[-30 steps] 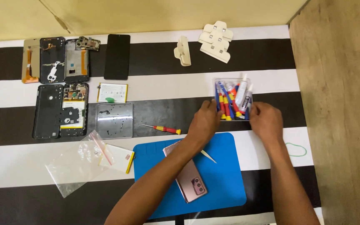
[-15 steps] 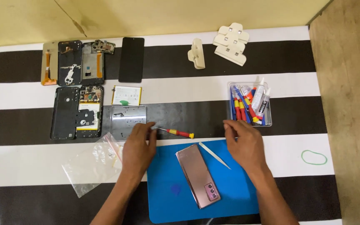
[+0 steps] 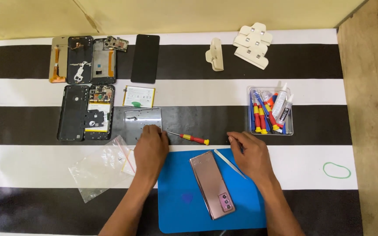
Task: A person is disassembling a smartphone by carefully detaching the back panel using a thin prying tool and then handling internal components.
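Blue rubbery mat (image 3: 176, 205) bears a glossy bronze phone (image 3: 211, 183); left hand (image 3: 150, 150) and right hand (image 3: 251, 154) rest loose, holding nothing.

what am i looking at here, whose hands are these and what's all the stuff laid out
This is a single view from a camera worn on a person's head, looking down at their own two bare hands over a black-and-white striped cloth. No machine is involved.

On a blue mat lies a rose-coloured phone, back side up. The left hand rests by a grey metal plate, close to a small red-and-yellow screwdriver. The right hand rests on the mat's edge beside a thin white pry tool. Neither hand clearly holds anything.

Around them: opened phones and parts, a dark screen panel, a clear box of tools, white plastic clips, a plastic bag and a green rubber band.
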